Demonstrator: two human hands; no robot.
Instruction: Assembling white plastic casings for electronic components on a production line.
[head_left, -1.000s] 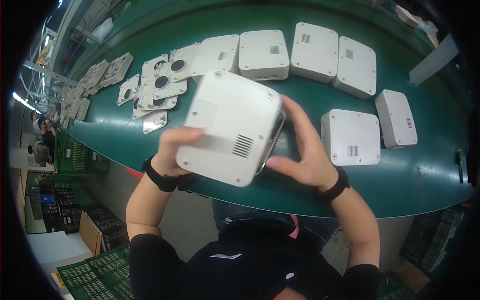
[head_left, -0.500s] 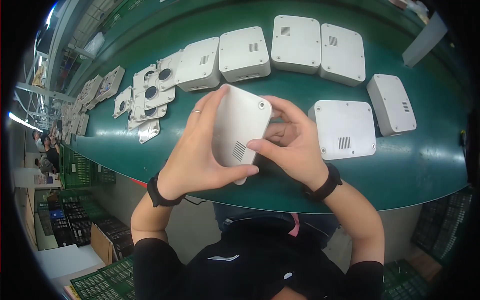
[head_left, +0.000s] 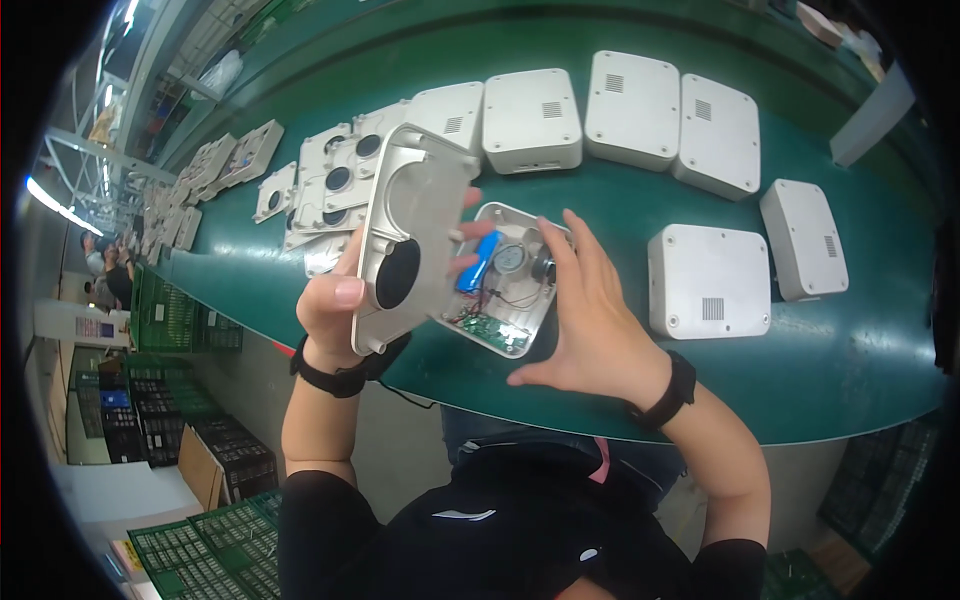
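My left hand [head_left: 332, 310] grips a white plastic cover [head_left: 425, 190], tilted up on its edge, with its thumb beside a round black disc [head_left: 398, 275]. The fingers reach behind the cover and come out at its right edge. Beside it the matching white casing [head_left: 500, 211] lies with its inside facing up. In the casing are a blue battery [head_left: 478, 262], a round metal-backed part [head_left: 512, 259], thin wires and a green circuit board [head_left: 498, 329]. Over the casing's right edge is my right hand [head_left: 600, 330], open with thumb and fingers apart; contact is hard to tell.
Several closed white casings stand along the green table, among them a pair [head_left: 633, 110] at the back and one [head_left: 710, 285] to the right. Loose covers with black discs [head_left: 338, 179] lie at left. A grey post [head_left: 872, 118] rises at far right. Green crates [head_left: 205, 550] sit below.
The white casing held in both hands has come apart. My left hand has carried the cover left and tilted it; the open casing lies to its right, and my right hand has spread its fingers.
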